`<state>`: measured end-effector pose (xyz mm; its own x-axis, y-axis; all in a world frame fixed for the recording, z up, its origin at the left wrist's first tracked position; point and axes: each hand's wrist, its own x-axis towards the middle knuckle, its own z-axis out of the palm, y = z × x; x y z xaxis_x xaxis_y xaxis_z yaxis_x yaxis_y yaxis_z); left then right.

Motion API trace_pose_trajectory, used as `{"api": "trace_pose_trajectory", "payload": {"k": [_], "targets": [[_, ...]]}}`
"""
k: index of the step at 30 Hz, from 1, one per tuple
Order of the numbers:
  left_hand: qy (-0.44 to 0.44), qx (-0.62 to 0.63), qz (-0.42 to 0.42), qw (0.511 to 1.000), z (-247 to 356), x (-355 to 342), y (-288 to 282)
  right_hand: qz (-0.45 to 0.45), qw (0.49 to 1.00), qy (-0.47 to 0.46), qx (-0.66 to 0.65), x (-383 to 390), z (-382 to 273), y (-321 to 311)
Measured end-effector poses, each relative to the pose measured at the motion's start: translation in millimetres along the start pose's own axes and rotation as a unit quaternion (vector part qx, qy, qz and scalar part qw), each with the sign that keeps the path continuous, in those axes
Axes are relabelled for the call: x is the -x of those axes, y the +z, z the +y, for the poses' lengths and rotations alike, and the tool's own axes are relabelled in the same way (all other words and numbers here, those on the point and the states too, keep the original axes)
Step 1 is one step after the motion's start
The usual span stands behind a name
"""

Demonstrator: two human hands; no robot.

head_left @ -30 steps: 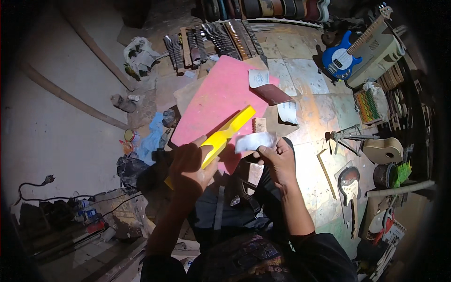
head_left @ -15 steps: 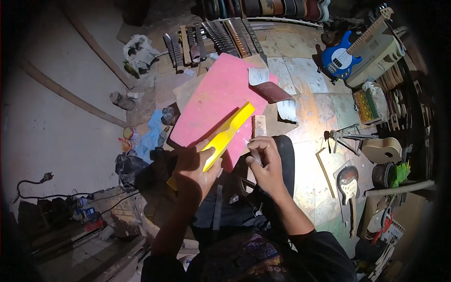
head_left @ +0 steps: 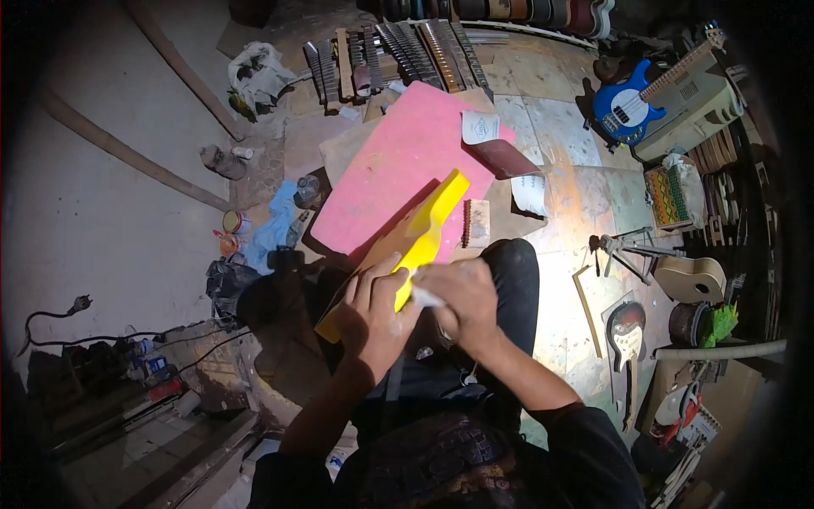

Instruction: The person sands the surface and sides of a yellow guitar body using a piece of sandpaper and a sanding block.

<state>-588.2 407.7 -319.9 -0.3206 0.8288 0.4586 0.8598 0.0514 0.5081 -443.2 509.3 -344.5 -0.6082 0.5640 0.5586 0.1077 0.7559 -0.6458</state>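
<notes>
A guitar body (head_left: 438,216) with a bright yellow curved edge stands tilted over my lap, its broad face turned left and in shade. My left hand (head_left: 374,307) is closed around its near part. Close beside it, my right hand (head_left: 460,297) is pinched on a small white piece (head_left: 426,298) against the yellow edge. Motion blurs that hand, and I cannot tell whether the piece is paper or cloth. Beneath the body lies a pink board (head_left: 386,165). A curled sheet of sandpaper (head_left: 502,159) rests on the board's right side, and a small wooden block (head_left: 477,224) sits below it.
Rows of guitar necks (head_left: 398,64) lie at the far side. At the right are a blue electric guitar (head_left: 626,110), a folded tripod (head_left: 632,253), a small acoustic body (head_left: 691,279) and a sunburst guitar (head_left: 627,327). A blue cloth (head_left: 273,225) and tin (head_left: 236,222) lie left.
My right hand has moved left and down onto the guitar body's yellow edge, bringing the white piece with it. The guitar body has shifted slightly right and stands steeper; my left hand keeps its grip.
</notes>
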Motion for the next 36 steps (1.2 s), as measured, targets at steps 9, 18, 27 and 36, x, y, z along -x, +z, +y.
{"api": "trace_pose_trajectory", "payload": {"k": [9, 18, 27, 36], "targets": [[-0.030, -0.006, 0.005, 1.000, 3, -2, 6, 0.098, 0.995, 0.014, 0.007, 1, 12, 14], [-0.038, 0.010, 0.007, 0.999, 1, -1, -4, 0.057, 0.998, 0.020, 0.001, 8, -14, 16], [-0.030, -0.005, 0.019, 0.999, -4, -2, -5, 0.100, 0.995, 0.026, -0.003, 6, -1, 25], [-0.042, -0.020, 0.050, 0.998, -12, -4, 0, 0.106, 0.979, 0.166, -0.057, 4, 1, 14]]}}
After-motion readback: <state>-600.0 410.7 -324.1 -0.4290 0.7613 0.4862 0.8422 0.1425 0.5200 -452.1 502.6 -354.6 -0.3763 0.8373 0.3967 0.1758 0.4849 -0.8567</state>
